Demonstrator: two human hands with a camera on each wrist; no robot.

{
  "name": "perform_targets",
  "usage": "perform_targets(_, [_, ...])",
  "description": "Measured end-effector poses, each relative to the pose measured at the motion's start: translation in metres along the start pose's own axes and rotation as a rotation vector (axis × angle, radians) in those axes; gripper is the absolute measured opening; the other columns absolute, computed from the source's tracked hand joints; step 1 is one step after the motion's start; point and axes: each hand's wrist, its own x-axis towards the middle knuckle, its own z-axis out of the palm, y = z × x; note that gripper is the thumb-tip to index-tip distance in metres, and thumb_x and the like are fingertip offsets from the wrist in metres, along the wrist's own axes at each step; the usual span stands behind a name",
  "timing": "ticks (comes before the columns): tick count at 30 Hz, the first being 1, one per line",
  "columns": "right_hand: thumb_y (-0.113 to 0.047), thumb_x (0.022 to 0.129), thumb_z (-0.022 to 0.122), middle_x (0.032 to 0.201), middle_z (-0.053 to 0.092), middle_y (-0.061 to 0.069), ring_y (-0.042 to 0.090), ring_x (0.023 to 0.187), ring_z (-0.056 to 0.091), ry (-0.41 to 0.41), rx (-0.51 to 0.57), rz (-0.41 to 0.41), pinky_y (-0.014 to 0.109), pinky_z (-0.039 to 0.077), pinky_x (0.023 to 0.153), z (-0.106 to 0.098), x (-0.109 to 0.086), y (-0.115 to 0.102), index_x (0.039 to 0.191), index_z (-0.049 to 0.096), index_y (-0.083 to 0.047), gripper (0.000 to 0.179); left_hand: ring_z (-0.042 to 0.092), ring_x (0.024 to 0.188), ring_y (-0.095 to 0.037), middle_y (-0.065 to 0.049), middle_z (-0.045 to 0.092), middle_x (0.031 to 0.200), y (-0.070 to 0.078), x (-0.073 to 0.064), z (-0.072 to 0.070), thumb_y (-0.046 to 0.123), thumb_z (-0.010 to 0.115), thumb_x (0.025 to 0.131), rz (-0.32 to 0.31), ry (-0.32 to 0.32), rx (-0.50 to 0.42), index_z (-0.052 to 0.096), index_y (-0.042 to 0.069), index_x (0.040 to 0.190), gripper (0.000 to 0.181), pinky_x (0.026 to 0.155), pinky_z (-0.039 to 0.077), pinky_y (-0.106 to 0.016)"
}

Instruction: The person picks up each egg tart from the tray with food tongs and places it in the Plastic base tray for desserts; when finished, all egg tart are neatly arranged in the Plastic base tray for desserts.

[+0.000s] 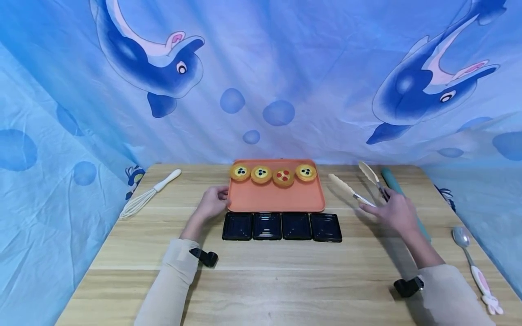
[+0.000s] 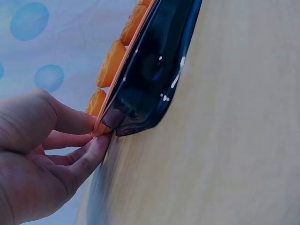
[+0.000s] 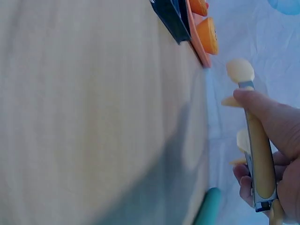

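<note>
My left hand (image 1: 213, 201) pinches the left edge of an orange tray (image 1: 277, 199), thumb above and fingers below in the left wrist view. Along the tray's far side sit several egg tarts; one tart (image 1: 283, 178) has red toppings, while another tart (image 1: 306, 172) carries dark berries. In my right hand (image 1: 394, 210) is a pair of tongs (image 3: 258, 154), gripped by the handles, its two cream-coloured tips spread apart and pointing away from me, right of the tray. Nothing lies between the tips.
Several square black dishes (image 1: 267, 226) stand in a row against the tray's near edge. A white whisk (image 1: 148, 194) lies at the left. Beyond the tongs is a teal rolling pin (image 1: 392, 181), and a rabbit-handled spoon (image 1: 473, 262) rests near the right edge. A dolphin-print curtain (image 1: 277, 68) hangs behind.
</note>
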Motion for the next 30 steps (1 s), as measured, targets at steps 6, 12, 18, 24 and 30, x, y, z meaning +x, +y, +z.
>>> perform_targets(6, [-0.062, 0.073, 0.079, 0.055, 0.036, 0.0, 0.018, 0.049, 0.035, -0.099, -0.031, -0.108, 0.033, 0.03, 0.043, -0.009, 0.02, -0.01, 0.142, 0.047, 0.008, 0.103, 0.061, 0.104, -0.036, -0.026, 0.061, 0.115, 0.0, -0.001, -0.003, -0.006, 0.062, 0.088, 0.004, 0.015, -0.009, 0.05, -0.014, 0.135, 0.049, 0.085, 0.054, -0.04])
perform_targets(12, [-0.05, 0.072, 0.086, 0.06, 0.038, 0.0, 0.017, 0.051, 0.036, -0.245, 0.057, -0.266, 0.032, 0.031, 0.048, -0.009, 0.05, -0.018, 0.142, 0.047, 0.009, 0.099, 0.061, 0.104, -0.035, -0.024, 0.061, 0.115, -0.002, -0.002, -0.003, -0.006, 0.063, 0.088, -0.01, 0.032, -0.014, 0.051, -0.013, 0.136, 0.049, 0.084, 0.054, -0.039])
perform_targets(18, [-0.038, 0.078, 0.085, 0.051, 0.028, -0.005, 0.011, 0.044, 0.022, -0.362, 0.096, -0.282, 0.033, 0.034, 0.049, -0.006, 0.076, -0.018, 0.148, 0.037, 0.009, 0.097, 0.062, 0.103, -0.034, -0.024, 0.062, 0.114, -0.001, -0.001, 0.002, -0.006, 0.063, 0.088, -0.006, 0.031, -0.031, 0.052, -0.013, 0.134, 0.049, 0.084, 0.054, -0.038])
perform_targets(24, [-0.026, 0.083, 0.083, 0.048, 0.022, -0.008, 0.008, 0.042, 0.016, -0.412, 0.165, -0.321, 0.03, 0.029, 0.043, 0.01, 0.092, -0.019, 0.148, 0.035, 0.009, 0.089, 0.061, 0.103, -0.033, -0.022, 0.062, 0.114, -0.002, -0.003, 0.004, -0.005, 0.063, 0.088, -0.033, 0.035, -0.037, 0.053, -0.011, 0.135, 0.048, 0.084, 0.054, -0.038])
perform_targets(30, [-0.021, 0.088, 0.077, 0.049, 0.025, -0.006, 0.01, 0.043, 0.022, -0.4, 0.114, -0.339, 0.032, 0.032, 0.048, 0.016, 0.096, -0.029, 0.148, 0.037, 0.009, 0.077, 0.061, 0.102, -0.032, -0.021, 0.062, 0.114, -0.001, -0.001, 0.003, -0.005, 0.063, 0.088, -0.017, 0.042, -0.035, 0.053, -0.012, 0.135, 0.048, 0.084, 0.054, -0.037])
